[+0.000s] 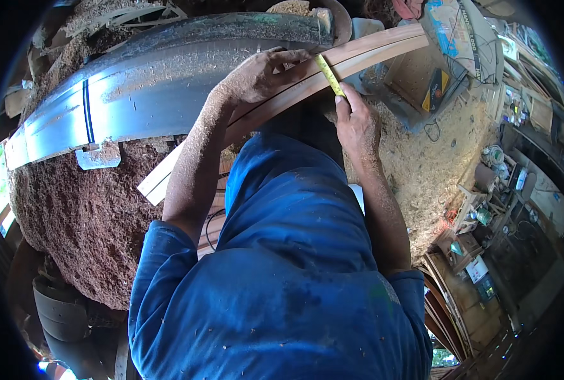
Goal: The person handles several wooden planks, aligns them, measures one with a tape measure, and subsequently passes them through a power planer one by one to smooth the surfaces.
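Observation:
Two long, pale wooden strips [377, 47] lie side by side, running from beneath my left forearm up to the far right. My left hand [256, 76] is bent over the strips, its fingertips beside the far end of the yellow tape measure blade [328, 73]. That blade crosses the strips on a slant. My right hand [359, 120] pinches its near end between thumb and fingers. The tape's case does not show; my right hand may cover it. Sawdust clings to both forearms.
Behind the strips stretches a large, curved metal machine body [180, 76] sprinkled with shavings. A big heap of reddish sawdust [79, 215] lies at the left. To the right are an open wooden box [412, 76], a printed sack [462, 38] and a cluttered bench [510, 215].

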The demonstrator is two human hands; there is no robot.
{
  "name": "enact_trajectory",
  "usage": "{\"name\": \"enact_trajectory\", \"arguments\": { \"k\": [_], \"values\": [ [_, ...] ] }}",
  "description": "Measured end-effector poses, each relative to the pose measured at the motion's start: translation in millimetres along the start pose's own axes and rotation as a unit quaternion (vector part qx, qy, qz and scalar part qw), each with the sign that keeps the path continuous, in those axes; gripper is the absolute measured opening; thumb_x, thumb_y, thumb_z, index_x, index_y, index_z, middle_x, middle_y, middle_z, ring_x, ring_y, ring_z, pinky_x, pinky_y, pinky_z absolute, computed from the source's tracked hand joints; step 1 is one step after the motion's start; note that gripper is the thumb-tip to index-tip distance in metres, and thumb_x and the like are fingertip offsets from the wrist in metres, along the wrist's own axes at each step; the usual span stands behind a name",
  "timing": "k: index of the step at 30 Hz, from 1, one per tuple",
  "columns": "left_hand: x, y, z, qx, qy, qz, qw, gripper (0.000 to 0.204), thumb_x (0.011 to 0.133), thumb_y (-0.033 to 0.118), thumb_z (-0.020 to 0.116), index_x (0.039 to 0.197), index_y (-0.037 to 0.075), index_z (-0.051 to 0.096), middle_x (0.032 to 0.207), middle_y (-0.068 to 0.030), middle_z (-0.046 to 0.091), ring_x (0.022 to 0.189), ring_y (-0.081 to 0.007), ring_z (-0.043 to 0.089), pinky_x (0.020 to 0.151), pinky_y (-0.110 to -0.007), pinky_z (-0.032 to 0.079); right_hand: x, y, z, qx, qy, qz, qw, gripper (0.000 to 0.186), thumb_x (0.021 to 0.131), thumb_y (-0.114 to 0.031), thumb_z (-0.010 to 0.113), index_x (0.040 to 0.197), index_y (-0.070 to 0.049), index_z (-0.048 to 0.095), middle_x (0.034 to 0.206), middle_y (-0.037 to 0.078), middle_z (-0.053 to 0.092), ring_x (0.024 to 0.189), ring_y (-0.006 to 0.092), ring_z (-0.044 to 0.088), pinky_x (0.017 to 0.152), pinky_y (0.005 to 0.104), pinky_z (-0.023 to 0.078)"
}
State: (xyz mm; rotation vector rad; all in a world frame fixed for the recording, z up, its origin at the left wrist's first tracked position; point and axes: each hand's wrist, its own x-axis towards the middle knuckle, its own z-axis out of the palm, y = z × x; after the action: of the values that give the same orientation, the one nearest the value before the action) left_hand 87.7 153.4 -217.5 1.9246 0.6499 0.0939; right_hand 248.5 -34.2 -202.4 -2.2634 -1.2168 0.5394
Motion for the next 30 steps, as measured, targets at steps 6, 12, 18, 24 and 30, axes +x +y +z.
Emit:
{"name": "enact_trajectory", "arguments": {
  "k": [6,12,18,24,30],
  "values": [
    [0.7,2.5,3.2,-0.087,-0.015,-0.045,0.995,0.042,0.099,0.035,0.065,0.138,0.02,0.062,0.116,-0.0042,0.071,0.098,-0.0138,0.062,0.091,-0.033,0.05,-0.3,0.5,-0.9,-0.016,-0.013,0.015,1.0,0.03,0.092,-0.015,0.061,0.12,-0.006,0.065,0.114,0.018,0.071,0.099,0.0365,0.07,0.086,0.0456,0.055],
    [2.5,-5.3,7.1,-0.148,-0.023,-0.075,0.986,0.041,0.1,0.038,0.064,0.136,0.018,0.063,0.113,-0.0021,0.07,0.097,-0.0117,0.059,0.089,-0.031,0.048,1.5,-7.1,-2.4,-0.022,-0.023,0.021,0.999,0.029,0.093,-0.015,0.061,0.12,-0.005,0.065,0.113,0.018,0.071,0.101,0.036,0.07,0.087,0.045,0.055],
    [3.5,9.3,2.1,-0.144,-0.033,-0.111,0.983,0.041,0.099,0.036,0.064,0.135,0.017,0.063,0.114,-0.0019,0.069,0.097,-0.0122,0.059,0.089,-0.03,0.048,0.4,-0.3,0.5,-0.009,-0.012,0.011,1.0,0.029,0.093,-0.015,0.061,0.12,-0.005,0.064,0.112,0.019,0.071,0.1,0.0365,0.07,0.086,0.0456,0.055],
    [4.7,2.0,0.7,-0.092,-0.033,-0.053,0.994,0.053,0.094,0.042,0.068,0.139,0.014,0.059,0.119,-0.0182,0.068,0.107,-0.0287,0.066,0.093,-0.038,0.052,1.6,-4.0,-1.8,-0.022,-0.021,0.013,0.999,0.028,0.093,-0.015,0.061,0.119,-0.004,0.064,0.108,0.02,0.071,0.097,0.0371,0.07,0.084,0.0457,0.056],
    [-7.1,21.7,12.1,0.127,0.015,0.006,0.992,0.091,0.071,0.038,0.087,0.148,0.014,0.044,0.133,-0.0169,0.059,0.122,-0.0378,0.057,0.104,-0.045,0.047,1.7,-5.3,-2.5,-0.017,-0.016,0.017,1.0,0.029,0.094,-0.015,0.06,0.12,-0.003,0.064,0.107,0.019,0.072,0.096,0.0363,0.07,0.083,0.0448,0.056]
  ]
}}
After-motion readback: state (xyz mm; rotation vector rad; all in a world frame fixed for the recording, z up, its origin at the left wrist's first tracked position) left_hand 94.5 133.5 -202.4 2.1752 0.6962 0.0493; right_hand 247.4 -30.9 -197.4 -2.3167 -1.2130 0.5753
